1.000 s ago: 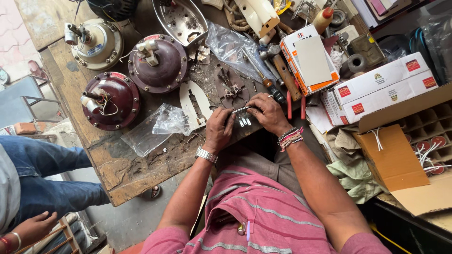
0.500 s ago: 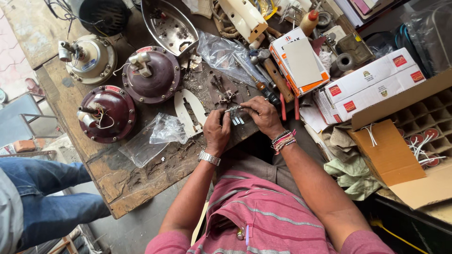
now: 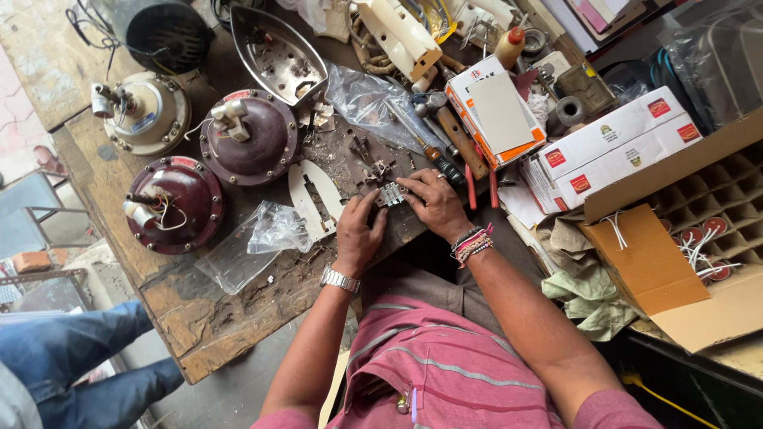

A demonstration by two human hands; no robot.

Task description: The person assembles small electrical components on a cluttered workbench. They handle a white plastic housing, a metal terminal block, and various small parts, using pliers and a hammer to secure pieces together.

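Both hands meet over a small silvery metal part (image 3: 390, 194) near the front edge of a worn wooden workbench (image 3: 199, 318). My left hand (image 3: 359, 232), with a metal watch on the wrist, pinches the part from the left. My right hand (image 3: 431, 203), with several thread bands on the wrist, holds it from the right. A white iron-shaped plate (image 3: 311, 196) lies flat just left of the hands. Small dark metal pieces (image 3: 367, 163) lie on the bench just beyond them.
Two maroon fan motor housings (image 3: 248, 137) (image 3: 175, 203) and a cream one (image 3: 149, 113) sit at left, with clear plastic bags (image 3: 254, 242) near them. An iron soleplate (image 3: 278, 56), screwdrivers (image 3: 429, 147), boxes (image 3: 612, 147) and an open cardboard carton (image 3: 675, 230) crowd the right. A person's jeans-clad legs (image 3: 63, 357) stand lower left.
The view has shifted so the bench sits lower and farther right in frame. Both hands stay together on the small metal part, with only slight finger movement.
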